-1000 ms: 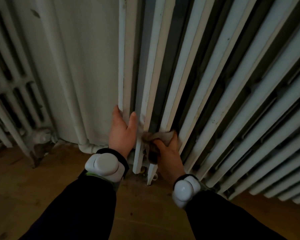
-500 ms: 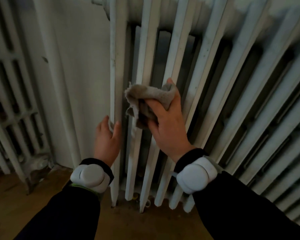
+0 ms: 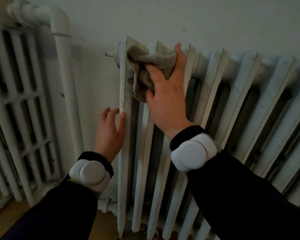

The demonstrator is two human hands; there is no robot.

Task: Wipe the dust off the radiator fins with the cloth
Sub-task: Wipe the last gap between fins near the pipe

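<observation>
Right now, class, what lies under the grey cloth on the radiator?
The cloth covers the tops of the first fins of the radiator, pressed there by the right hand. Any dust beneath it is hidden.

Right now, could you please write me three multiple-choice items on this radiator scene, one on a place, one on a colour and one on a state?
1. Where is the cloth?
A. near the radiator's top
B. on the floor
C. on the left wrist

2. What colour is the cloth?
A. bright red
B. grey-brown
C. blue

3. What is the left hand doing?
A. gripping the cloth
B. resting open on the end fin
C. hanging away from the radiator

Answers:
1. A: the right hand presses it against the upper fins.
2. B: it looks a dull grey-brown.
3. B: its fingers lie on the fin's edge, holding nothing.
</observation>
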